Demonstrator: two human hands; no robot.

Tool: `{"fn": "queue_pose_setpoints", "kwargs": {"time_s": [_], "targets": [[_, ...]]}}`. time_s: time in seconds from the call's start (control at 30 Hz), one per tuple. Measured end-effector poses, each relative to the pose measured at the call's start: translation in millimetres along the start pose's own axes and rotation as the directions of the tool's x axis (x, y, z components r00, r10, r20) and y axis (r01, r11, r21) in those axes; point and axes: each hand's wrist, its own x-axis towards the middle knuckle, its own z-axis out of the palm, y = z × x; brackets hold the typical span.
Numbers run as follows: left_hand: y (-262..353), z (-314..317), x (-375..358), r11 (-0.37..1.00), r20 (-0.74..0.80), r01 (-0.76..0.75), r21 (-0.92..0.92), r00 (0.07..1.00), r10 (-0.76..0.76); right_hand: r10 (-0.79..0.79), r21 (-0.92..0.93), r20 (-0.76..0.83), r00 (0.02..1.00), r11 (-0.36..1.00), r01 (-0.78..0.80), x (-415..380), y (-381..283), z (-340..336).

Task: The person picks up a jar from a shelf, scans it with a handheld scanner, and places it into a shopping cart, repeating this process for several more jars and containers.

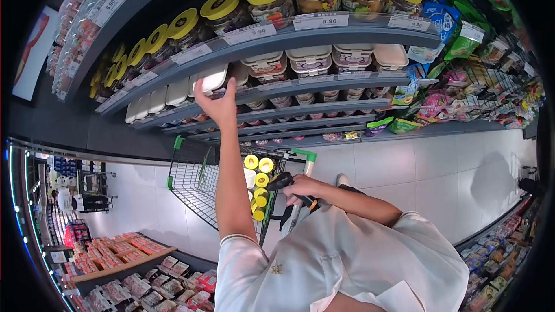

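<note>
My left hand (217,101) reaches up to a shelf, its thumb and fingers around a white-lidded plastic tub (210,78). That tub stands out a little from a row of similar tubs (309,60). Lower down, my right hand (303,189) is closed at the handle bar (293,219) of a shopping cart. A black grip-like piece (281,181) with an orange part juts out by its fingers. In the wire cart (199,188) lie several yellow-lidded jars (261,196) and a white item (249,178), partly hidden by my left forearm.
Large yellow-lidded jars (269,0) line the shelf above, with price tags (321,21) on its edge. Colourful snack bags (436,101) hang at the right. Tiled floor (393,162) runs beside the cart. Display bins of packaged goods (121,254) stand at the lower left.
</note>
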Motion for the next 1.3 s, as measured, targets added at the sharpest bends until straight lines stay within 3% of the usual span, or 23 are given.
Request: {"fn": "queue_pose_setpoints", "kwargs": {"time_s": [0.07,0.17,0.2,0.3,0.37,0.43,0.5,0.57,0.6,0.7,0.83,0.87,0.97,1.0,1.1,1.17,1.2,1.23,1.3], "targets": [[11.2,-24.0,-16.4,0.97,0.032,0.147,-0.196,0.989,-0.143,0.006,-0.016,0.006,1.0,1.0,-0.006,1.7,-0.9,-3.2],[17.1,-68.1,-47.8,0.877,0.125,0.253,-0.409,0.967,-0.221,-0.002,0.007,0.015,1.0,1.0,0.002,6.4,1.6,-8.5],[16.4,-86.8,-58.1,0.768,0.23,0.401,-0.499,0.916,-0.328,-0.005,0.013,0.01,1.0,1.0,0.005,1.8,-2.9,-7.9],[38.7,-126.2,-94.2,0.379,0.458,0.657,-0.652,0.74,-0.493,-0.11,-0.044,0.052,0.993,0.993,0.112,-9.4,-7.9,-11.9],[22.4,-144.8,-124.6,0.157,0.582,0.726,-0.67,0.644,-0.497,-0.19,-0.209,-0.01,0.982,0.96,0.184,-12.9,-9.9,-16.9],[14.2,-158.6,-151.5,-0.013,0.66,0.75,-0.661,0.574,-0.485,-0.301,-0.255,-0.035,0.953,0.925,0.282,-31.8,-17.2,-28.0],[11.7,-164.7,-171.7,-0.083,0.709,0.771,-0.631,0.531,-0.463,-0.367,-0.232,0.004,0.93,0.904,0.358,-52.7,-20.8,-45.9],[18.7,-165.8,-184.4,-0.18,0.77,0.777,-0.603,0.507,-0.387,-0.382,-0.36,0.028,0.924,0.858,0.366,-102.5,-47.6,-52.9],[15.6,-165.4,-191.6,-0.204,0.781,0.775,-0.598,0.507,-0.363,-0.518,-0.43,0.055,0.854,0.759,0.488,-109.3,-42.5,-61.9],[12.0,-161.2,-207.6,-0.345,0.819,0.743,-0.573,0.498,-0.286,-0.633,-0.655,0.173,0.754,0.498,0.568,-160.9,-71.3,-59.5],[11.3,-154.0,-218.1,-0.36,0.83,0.75,-0.555,0.47,-0.3,-0.495,-0.793,0.221,0.84,0.41,0.45,-193.8,-92.5,-48.0],[13.9,-153.4,-219.5,-0.283,0.817,0.782,-0.555,0.449,-0.362,-0.483,-0.804,0.217,0.848,0.404,0.436,-196.7,-94.2,-43.4],[2.1,-150.8,-220.3,-0.198,0.773,0.859,-0.472,0.295,-0.562,-0.487,-0.813,0.229,0.843,0.38,0.44,-195.6,-94.5,-36.3],[13.1,-150.5,-217.4,-0.223,0.81,0.865,-0.45,0.289,-0.511,-0.492,-0.812,0.235,0.838,0.374,0.448,-194.5,-93.2,-34.3],[22.8,-148.3,-223.1,-0.22,0.809,0.829,-0.514,0.382,-0.447,-0.509,-0.76,0.228,0.83,0.44,0.478,-186.7,-90.1,-31.7],[23.3,-147.2,-231.4,-0.27,0.773,0.782,-0.562,0.38,-0.508,-0.579,-0.565,0.039,0.815,0.659,0.495,-169.0,-71.4,-29.3],[7.9,-149.9,-245.9,-0.32,0.763,0.743,-0.588,0.379,-0.523,-0.54,-0.406,-0.067,0.839,0.783,0.471,-160.6,-65.5,-24.3],[3.2,-152.2,-253.1,-0.367,0.754,0.7,-0.612,0.377,-0.538,-0.474,-0.401,-0.12,0.873,0.827,0.394,-148.1,-58.7,-26.5],[7.0,-157.0,-261.9,-0.359,0.746,0.711,-0.605,0.349,-0.567,-0.473,-0.29,-0.104,0.875,0.856,0.428,-124.1,-47.5,-28.2]]}}
